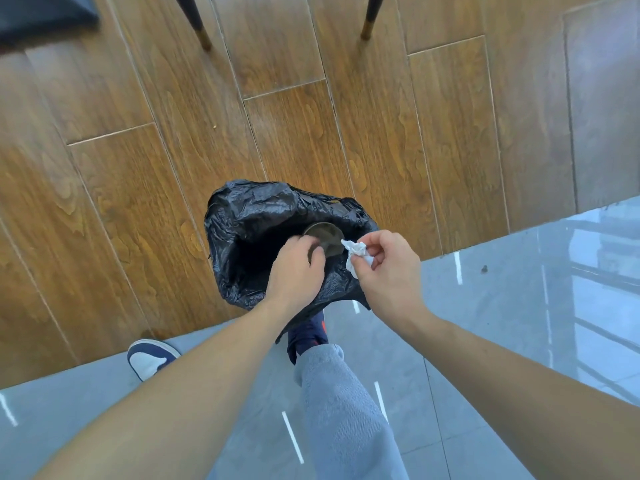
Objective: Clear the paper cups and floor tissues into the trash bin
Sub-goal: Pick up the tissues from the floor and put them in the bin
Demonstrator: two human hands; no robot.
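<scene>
Trash bin, lined with a crinkled black bag, stands on the floor right where the brown wood planks meet the glossy grey tiles, its open mouth facing up at the person bending over it. Both bare forearms reach down toward that opening.

The left hand hangs over the middle of the bin's mouth, fingers curled around a paper cup. The cup lies tipped so that its round rim shows just past the knuckles, dark inside, within the bag's opening. The grip looks closed on the cup's side, though the fingertips themselves are hidden behind it.

The right hand sits at the bin's right edge, just beside the left. Its thumb and fingertips pinch a crumpled white tissue, which dangles over the black liner at the rim, close to the cup's rim; whether they touch I cannot tell.

Below the bin, a leg in grey trousers steps forward, its dark navy shoe with an orange patch tucked against the bag's near side. A second shoe, navy and white, rests on the tiles near the wood's edge, to the left. Two dark chair legs with brass tips stand on the planks at the far side, well apart from the bin.
</scene>
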